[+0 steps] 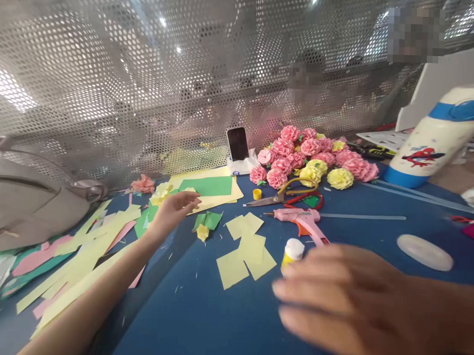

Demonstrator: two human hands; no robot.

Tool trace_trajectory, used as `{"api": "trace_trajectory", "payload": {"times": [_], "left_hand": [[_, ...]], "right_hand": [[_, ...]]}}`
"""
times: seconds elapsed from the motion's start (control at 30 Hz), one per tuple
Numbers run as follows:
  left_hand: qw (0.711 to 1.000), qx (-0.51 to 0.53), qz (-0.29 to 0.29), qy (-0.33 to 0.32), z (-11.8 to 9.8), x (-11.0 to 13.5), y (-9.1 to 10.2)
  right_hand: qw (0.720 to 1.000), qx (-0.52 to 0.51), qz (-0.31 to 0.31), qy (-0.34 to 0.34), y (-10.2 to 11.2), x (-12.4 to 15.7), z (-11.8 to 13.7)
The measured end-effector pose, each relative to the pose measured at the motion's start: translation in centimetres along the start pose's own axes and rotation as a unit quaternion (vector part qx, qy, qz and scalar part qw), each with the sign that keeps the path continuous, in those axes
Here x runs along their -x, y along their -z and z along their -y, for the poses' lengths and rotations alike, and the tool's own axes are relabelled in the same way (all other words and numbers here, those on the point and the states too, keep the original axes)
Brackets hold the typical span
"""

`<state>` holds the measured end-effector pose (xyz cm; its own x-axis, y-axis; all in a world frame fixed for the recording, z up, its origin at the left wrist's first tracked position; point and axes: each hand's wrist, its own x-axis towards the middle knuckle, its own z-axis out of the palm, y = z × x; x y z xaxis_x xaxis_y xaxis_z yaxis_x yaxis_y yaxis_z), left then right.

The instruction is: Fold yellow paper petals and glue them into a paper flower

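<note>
My left hand (174,210) hovers over the back left of the table, its fingers stretched out and nothing seen in them. Just beyond it are a yellow paper flower (161,194) and a green paper sheet (207,186). My right hand (330,294), slightly blurred, is in the right foreground with its fingers extended. It partly covers a small glue bottle (294,249) with a white cap; whether they touch I cannot tell. Between the hands lie pale yellow paper squares (232,266) and a small yellow paper piece (202,232) on green paper.
A pink glue gun (298,217), scissors (273,199) and pink and yellow paper flowers (282,146) lie at back right. A phone (237,144) stands against the perforated screen (155,81). Paper strips (90,245) and a bag (30,201) are left, a bottle (428,143) right.
</note>
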<state>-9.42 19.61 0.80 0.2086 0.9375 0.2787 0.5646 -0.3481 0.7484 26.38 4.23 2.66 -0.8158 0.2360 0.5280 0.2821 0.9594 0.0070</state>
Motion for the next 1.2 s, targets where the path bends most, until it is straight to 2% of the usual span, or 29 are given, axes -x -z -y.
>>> {"api": "trace_trajectory", "payload": {"times": [0.07, 0.13, 0.17, 0.23, 0.3, 0.37, 0.47, 0.57, 0.63, 0.73, 0.77, 0.93, 1.2], "left_hand": [[1.000, -0.002, -0.018, 0.004, 0.2, -0.4, 0.2], [1.000, -0.013, -0.026, 0.002, 0.0, -0.3, 0.1], [0.999, -0.021, -0.024, 0.000, -0.3, 0.0, 0.0], [0.999, -0.043, -0.008, -0.010, -1.3, 1.0, -0.3], [0.997, -0.068, 0.024, -0.025, -2.5, 2.2, -0.8], [0.992, -0.095, 0.060, -0.051, -3.6, 3.4, -1.4], [0.980, -0.137, 0.109, -0.090, -4.8, 4.4, -2.7], [0.969, -0.192, 0.111, -0.104, -5.3, 4.0, -4.2], [0.961, -0.230, 0.103, -0.113, -5.5, 3.3, -5.2], [0.948, -0.281, 0.097, -0.113, -5.7, 2.3, -6.4], [0.945, -0.293, 0.098, -0.108, -5.7, 2.1, -6.7], [0.938, -0.319, 0.126, -0.058, -5.0, 1.4, -7.4], [0.934, -0.302, 0.192, -0.017, -4.8, 0.3, -7.1]], "right_hand": [[0.997, -0.015, -0.006, -0.079, 0.1, -1.2, -2.3], [0.977, -0.064, 0.016, -0.202, -0.2, -1.6, -4.0], [0.956, -0.096, 0.035, -0.274, -0.5, -1.5, -4.6], [0.908, -0.170, 0.074, -0.375, -1.1, -1.1, -5.3], [0.871, -0.243, 0.100, -0.414, -1.6, -0.9, -5.7], [0.857, -0.288, 0.113, -0.412, -1.9, -1.2, -5.9], [0.855, -0.325, 0.109, -0.389, -2.0, -2.8, -6.4], [0.861, -0.373, 0.041, -0.345, -2.6, -5.4, -8.2], [0.878, -0.362, 0.017, -0.313, -3.5, -7.3, -9.9], [0.919, -0.266, 0.009, -0.289, -5.5, -9.5, -12.6], [0.923, -0.251, 0.006, -0.291, -6.1, -9.9, -13.3], [0.923, -0.241, 0.000, -0.300, -8.1, -10.5, -14.6], [0.917, -0.268, -0.013, -0.294, -8.5, -10.3, -14.8]]}}
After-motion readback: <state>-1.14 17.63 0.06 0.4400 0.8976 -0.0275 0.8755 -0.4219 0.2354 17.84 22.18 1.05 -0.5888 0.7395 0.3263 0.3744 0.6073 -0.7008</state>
